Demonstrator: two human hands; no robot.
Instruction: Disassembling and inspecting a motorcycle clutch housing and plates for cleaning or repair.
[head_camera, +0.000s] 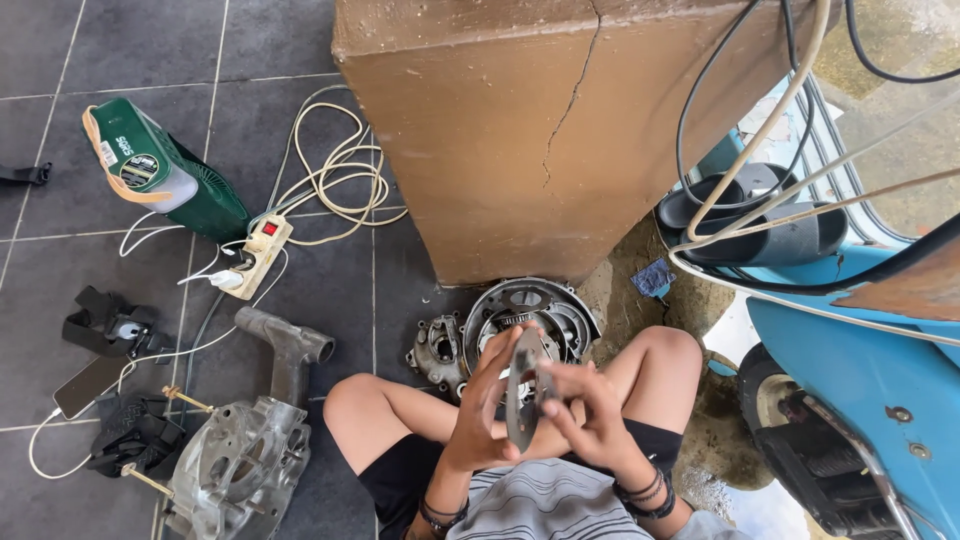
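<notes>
at the upper left of the frame, on dark grey floor tiles, a green box-shaped device lies tilted, with a white power strip and a loose coil of cream cable just to its right. lower left: a phone on a white lead, black straps, a black glove, and a large bare-metal engine casing with a tube arm pointing up toward centre.

at bottom centre a seated person's bare knees frame both hands. the left hand is wrapped around the near edge of a flat grey metal disc held edge-on and upright — fingers closed on it. the right hand pinches the same disc from the other side, fingers pressed against its face. the disc sits between the knees, just in front of a round metal drum plate and a smaller grey housing on the floor.

above centre stands a cracked brown pillar. at right, black cables hang over a light blue scooter.
</notes>
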